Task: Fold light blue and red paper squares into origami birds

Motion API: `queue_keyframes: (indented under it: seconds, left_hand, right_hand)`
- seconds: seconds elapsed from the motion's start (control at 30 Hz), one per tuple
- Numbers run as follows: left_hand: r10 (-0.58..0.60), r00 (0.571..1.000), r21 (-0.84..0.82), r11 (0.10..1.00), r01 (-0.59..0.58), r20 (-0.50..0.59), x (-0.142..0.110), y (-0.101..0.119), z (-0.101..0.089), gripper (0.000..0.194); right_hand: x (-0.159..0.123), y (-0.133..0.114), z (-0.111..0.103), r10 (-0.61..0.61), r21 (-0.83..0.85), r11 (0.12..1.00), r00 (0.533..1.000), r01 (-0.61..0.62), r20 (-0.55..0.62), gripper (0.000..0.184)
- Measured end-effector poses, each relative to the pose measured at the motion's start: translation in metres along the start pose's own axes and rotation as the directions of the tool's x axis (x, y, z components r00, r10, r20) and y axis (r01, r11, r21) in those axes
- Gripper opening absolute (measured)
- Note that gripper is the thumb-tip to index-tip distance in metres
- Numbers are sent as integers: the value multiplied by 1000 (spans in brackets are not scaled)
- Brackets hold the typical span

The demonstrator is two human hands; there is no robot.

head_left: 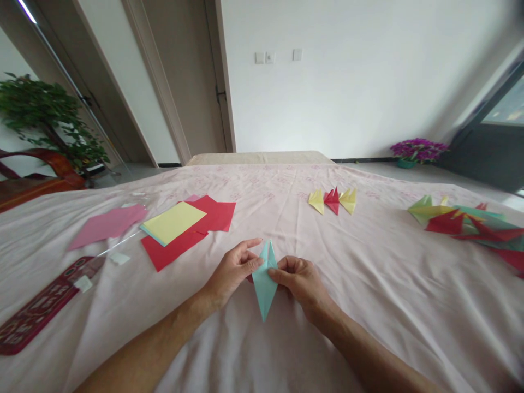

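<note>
A light blue sheet of origami paper (264, 289), folded into a long diamond, is held upright between my two hands, one point towards me and the other away. My left hand (237, 267) pinches its left edge, thumb on top and the index finger stretched past the edge. On the other side my right hand (298, 278) grips the right edge, its thumb pressed on the paper's face and the other fingers curled behind. A slit runs down the far half of the diamond. The fingertips beneath the paper are hidden.
Left on the pink tablecloth (270, 191) lie a yellow sheet (175, 222), red sheets (219, 213), pink paper (106, 225) and a dark red package (36, 311). Three small folded pieces, one a red piece (333, 202), stand beyond my hands. Several folded paper pieces (446, 222) are heaped at right.
</note>
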State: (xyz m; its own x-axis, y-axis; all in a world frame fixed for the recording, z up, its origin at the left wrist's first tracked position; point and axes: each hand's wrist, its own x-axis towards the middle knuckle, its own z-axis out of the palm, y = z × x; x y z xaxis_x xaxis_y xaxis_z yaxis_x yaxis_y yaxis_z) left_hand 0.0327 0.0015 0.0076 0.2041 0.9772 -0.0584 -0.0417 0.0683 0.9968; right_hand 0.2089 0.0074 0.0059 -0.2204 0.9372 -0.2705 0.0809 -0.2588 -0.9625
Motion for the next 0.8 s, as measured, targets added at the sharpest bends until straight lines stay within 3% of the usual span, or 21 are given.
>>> queue_keyframes:
  seconds: [0.2, 0.4, 0.47, 0.6, 0.8]
  left_hand:
    - [19, 997, 136, 991, -8, -79, 3, -9, 1, 60]
    - [141, 975, 353, 933, -73, -170, 3, -20, 1, 51]
    - [181, 969, 473, 877, -82, -168, 2, -23, 2, 48]
    - [233, 962, 659, 748, -81, -145, 0, -26, 4, 46]
    - [343, 934, 797, 589, -132, -98, -1, -27, 3, 36]
  right_hand:
    - [4, 2, -4, -19, -67, 998, 1000, 20, 25, 21]
    - [3, 3, -9, -87, -287, 954, 996, 93, 33, 32]
    - [1, 5, -11, -197, -445, 877, 980, 184, 18, 29]
    - [-1, 9, -15, -451, -684, 619, 888, 386, 93, 30]
    - [-4, 7, -20, -465, -718, 418, 810, 556, 356, 33]
